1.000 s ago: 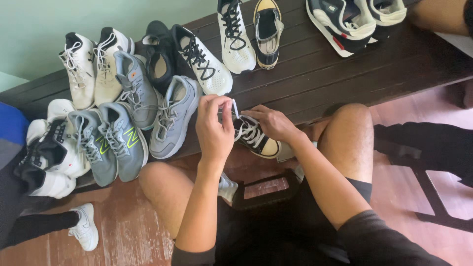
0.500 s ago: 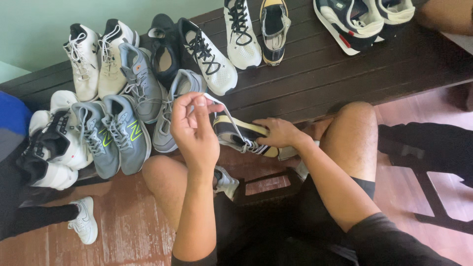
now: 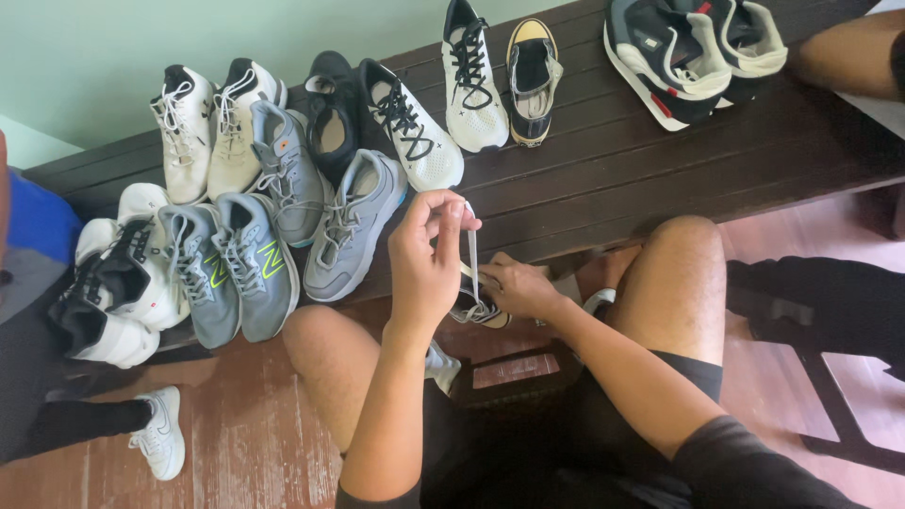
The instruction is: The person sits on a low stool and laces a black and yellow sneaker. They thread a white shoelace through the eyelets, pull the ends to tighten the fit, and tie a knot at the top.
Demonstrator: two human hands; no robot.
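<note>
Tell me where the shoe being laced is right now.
Centre of the head view: the shoe sits under the right hand at the bench edge, its lace pulled up by the left hand.

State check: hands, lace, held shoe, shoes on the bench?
Left hand: raised, pinching the lace.
Lace: pulled up taut from the shoe.
Right hand: gripping the shoe.
Shoe: held at the bench edge, mostly hidden.
Grey shoes: on the bench, laced.
Yellow-lined shoe: unlaced.

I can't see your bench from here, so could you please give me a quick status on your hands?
Left hand pinching white lace, pulled up. Right hand steadying dark sneaker at bench edge. Grey sneaker close beside.
</note>
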